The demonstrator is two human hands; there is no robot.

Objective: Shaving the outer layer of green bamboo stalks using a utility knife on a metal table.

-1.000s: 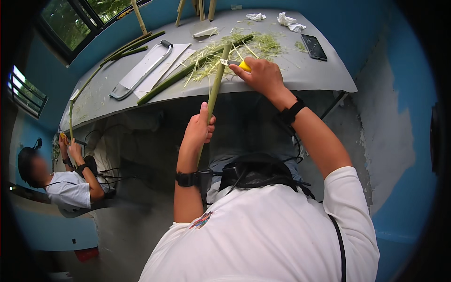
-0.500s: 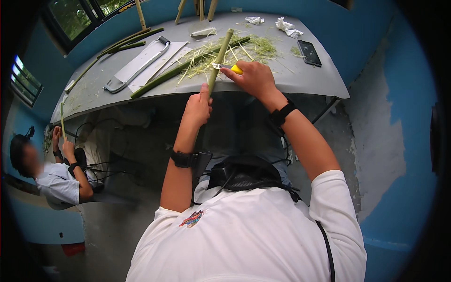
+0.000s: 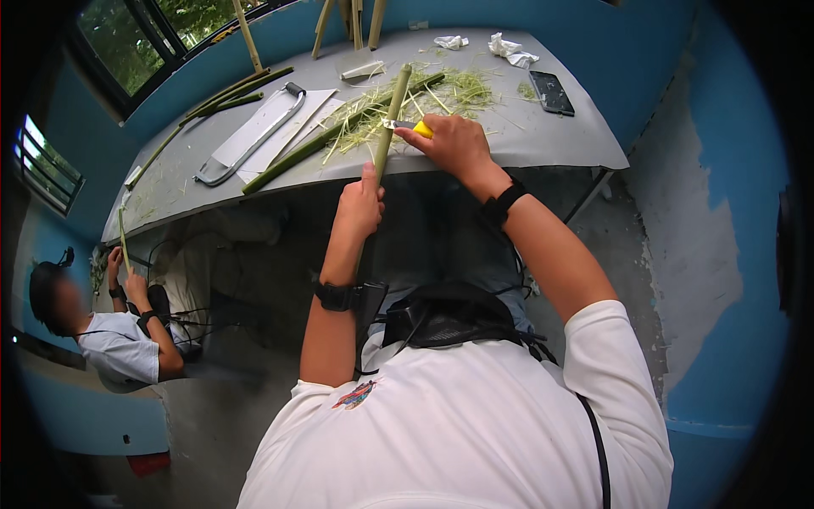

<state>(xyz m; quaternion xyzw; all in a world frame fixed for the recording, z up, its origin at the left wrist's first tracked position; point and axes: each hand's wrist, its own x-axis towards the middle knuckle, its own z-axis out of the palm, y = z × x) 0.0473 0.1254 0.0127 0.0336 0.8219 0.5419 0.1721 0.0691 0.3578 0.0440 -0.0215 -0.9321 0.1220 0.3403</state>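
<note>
My left hand (image 3: 361,205) is wrapped round the lower part of a green bamboo stick (image 3: 396,100), its thumb lying along the stick. The stick slants up and away over the table's near edge. In my right hand (image 3: 459,149) is a knife with a yellow handle (image 3: 423,130). Its blade meets the side of the stick, and a small white piece shows at that contact; I cannot make out what it is. Pale green shavings (image 3: 465,88) lie in a heap behind the stick. A longer bamboo pole (image 3: 297,163) rests under part of them.
On the grey table (image 3: 543,140), a hacksaw (image 3: 263,140) lies over white sheets (image 3: 233,146). A phone (image 3: 552,92) and crumpled tissues (image 3: 512,50) are at the right. Thin bamboo poles (image 3: 216,103) lie at the left. Another person (image 3: 127,335) sits at the left, holding a thin green strip.
The view has shifted slightly. The blade still touches the bamboo stick at nearly the same place, and both hands keep their holds.
</note>
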